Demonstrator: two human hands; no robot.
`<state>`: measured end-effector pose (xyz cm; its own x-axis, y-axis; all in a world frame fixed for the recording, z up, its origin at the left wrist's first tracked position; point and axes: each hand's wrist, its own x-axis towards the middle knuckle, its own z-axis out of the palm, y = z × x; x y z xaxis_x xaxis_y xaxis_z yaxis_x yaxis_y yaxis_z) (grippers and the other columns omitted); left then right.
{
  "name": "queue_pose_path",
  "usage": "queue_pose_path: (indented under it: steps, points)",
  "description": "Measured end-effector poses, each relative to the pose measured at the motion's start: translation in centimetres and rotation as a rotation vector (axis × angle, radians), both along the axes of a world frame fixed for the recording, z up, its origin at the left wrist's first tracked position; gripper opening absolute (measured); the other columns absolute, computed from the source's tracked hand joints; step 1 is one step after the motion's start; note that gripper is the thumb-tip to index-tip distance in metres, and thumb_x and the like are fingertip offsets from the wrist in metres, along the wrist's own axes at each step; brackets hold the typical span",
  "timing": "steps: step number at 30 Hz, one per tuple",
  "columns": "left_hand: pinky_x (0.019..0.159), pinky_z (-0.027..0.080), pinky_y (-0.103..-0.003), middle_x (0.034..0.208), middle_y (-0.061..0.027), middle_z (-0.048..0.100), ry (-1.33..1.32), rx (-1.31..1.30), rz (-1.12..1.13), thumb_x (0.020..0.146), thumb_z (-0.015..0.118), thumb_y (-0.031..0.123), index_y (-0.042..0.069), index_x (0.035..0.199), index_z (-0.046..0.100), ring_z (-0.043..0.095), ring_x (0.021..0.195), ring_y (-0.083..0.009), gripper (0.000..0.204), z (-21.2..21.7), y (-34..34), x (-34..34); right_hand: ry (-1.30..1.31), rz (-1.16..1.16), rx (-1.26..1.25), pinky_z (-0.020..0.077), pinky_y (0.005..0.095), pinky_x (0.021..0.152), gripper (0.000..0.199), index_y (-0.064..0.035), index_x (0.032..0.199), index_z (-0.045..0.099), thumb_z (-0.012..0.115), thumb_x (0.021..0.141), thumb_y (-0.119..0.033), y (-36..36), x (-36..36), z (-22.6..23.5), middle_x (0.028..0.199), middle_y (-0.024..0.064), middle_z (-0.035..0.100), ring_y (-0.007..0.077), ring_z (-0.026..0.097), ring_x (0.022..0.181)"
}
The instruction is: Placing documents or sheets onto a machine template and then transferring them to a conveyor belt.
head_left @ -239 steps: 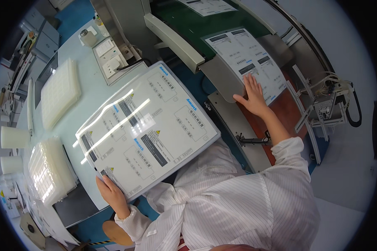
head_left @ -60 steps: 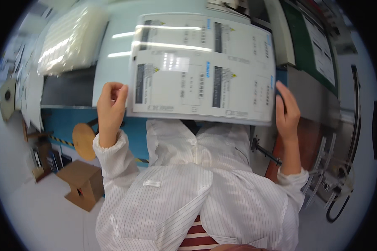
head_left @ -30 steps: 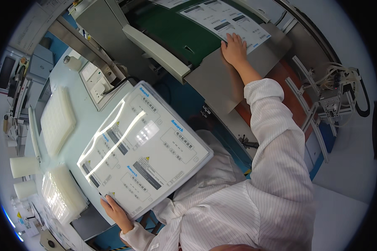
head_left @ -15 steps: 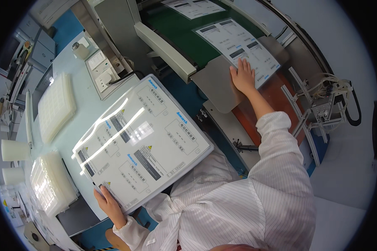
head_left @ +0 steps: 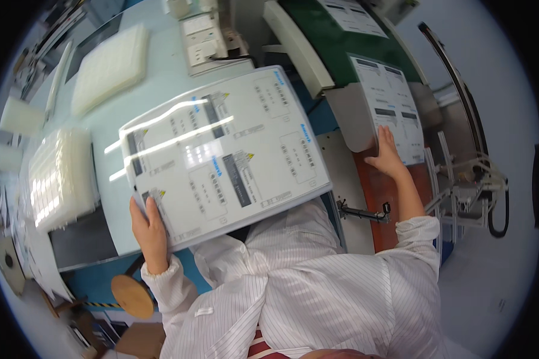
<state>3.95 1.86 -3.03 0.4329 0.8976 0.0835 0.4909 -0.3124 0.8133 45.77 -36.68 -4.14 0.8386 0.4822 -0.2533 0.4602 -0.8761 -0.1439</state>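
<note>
My left hand point(head_left: 150, 232) grips the lower left corner of a thick stack of glossy white printed sheets point(head_left: 263, 140), thumb on top. The stack lies tilted over the table's right edge and my lap. Its top sheet carries dark blocks, blue lettering and yellow warning triangles. At the right, my right hand point(head_left: 390, 155) is open, fingers stretched out against the left edge of a similar printed sheet point(head_left: 395, 128). That sheet lies partly on the green conveyor belt point(head_left: 317, 45), crosses the metal outlet plate point(head_left: 348, 119) and overhangs an orange-red surface point(head_left: 377, 197).
Another printed sheet point(head_left: 354, 17) lies farther up the belt. On the pale table point(head_left: 167, 63) stand two piles of translucent sheets point(head_left: 111, 69), one in wrapping point(head_left: 63, 176). A metal frame with tubes point(head_left: 467, 188) stands at right, a round wooden stool point(head_left: 133, 296) at lower left.
The view has turned, shifting the scene. The sheet under my right hand has moved farther off the belt toward me. My left hand keeps its hold on the stack.
</note>
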Motion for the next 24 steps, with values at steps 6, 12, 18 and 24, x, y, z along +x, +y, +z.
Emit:
queue_pose_path:
  steps: [6, 12, 18, 24]
  points:
    - [0.095, 0.044, -0.040, 0.116, -0.0255, 0.059, 0.004, 0.106, 0.052, 0.096, 0.056, 0.022, -0.007, 0.123, 0.052, 0.057, 0.107, -0.0382, 0.041, 0.3, 0.1, 0.4, -0.257, -0.010, 0.158, 0.0445, 0.0430, 0.097, 0.052, 0.0016, 0.133, 0.051, 0.044, 0.082, 0.010, 2.4, -1.0, 2.0, 0.118, 0.0276, 0.061, 0.0397, 0.057, 0.115]
    - [0.087, 0.047, -0.037, 0.111, -0.0190, 0.061, -0.109, 0.402, 0.183, 0.095, 0.055, 0.019, -0.003, 0.119, 0.056, 0.058, 0.100, -0.0298, 0.032, 0.7, 0.1, -0.9, -0.160, 0.264, 0.658, 0.0436, 0.0388, 0.101, 0.045, 0.0020, 0.132, 0.054, 0.038, 0.091, 0.010, 9.7, -10.7, 8.4, 0.127, 0.0216, 0.060, 0.0329, 0.058, 0.120]
    - [0.071, 0.048, -0.019, 0.097, -0.0097, 0.067, -0.658, -0.434, 0.101, 0.102, 0.049, 0.031, -0.003, 0.120, 0.060, 0.059, 0.076, -0.0109, 0.040, 3.7, -0.2, -2.6, -0.280, 1.027, 0.645, 0.0458, 0.0447, 0.101, 0.042, 0.0027, 0.119, 0.063, 0.047, 0.081, 0.013, 12.5, -14.6, 8.5, 0.122, 0.0199, 0.063, 0.0360, 0.059, 0.118]
    - [0.057, 0.047, -0.018, 0.077, -0.0015, 0.061, -0.521, -0.617, 0.110, 0.096, 0.058, 0.017, -0.002, 0.122, 0.060, 0.055, 0.060, -0.0054, 0.032, 3.9, 0.0, -4.1, -0.209, 1.197, 0.504, 0.0419, 0.0474, 0.105, 0.038, -0.0033, 0.116, 0.066, 0.049, 0.084, 0.006, 12.3, -15.9, 6.5, 0.124, 0.0158, 0.063, 0.0338, 0.057, 0.121]
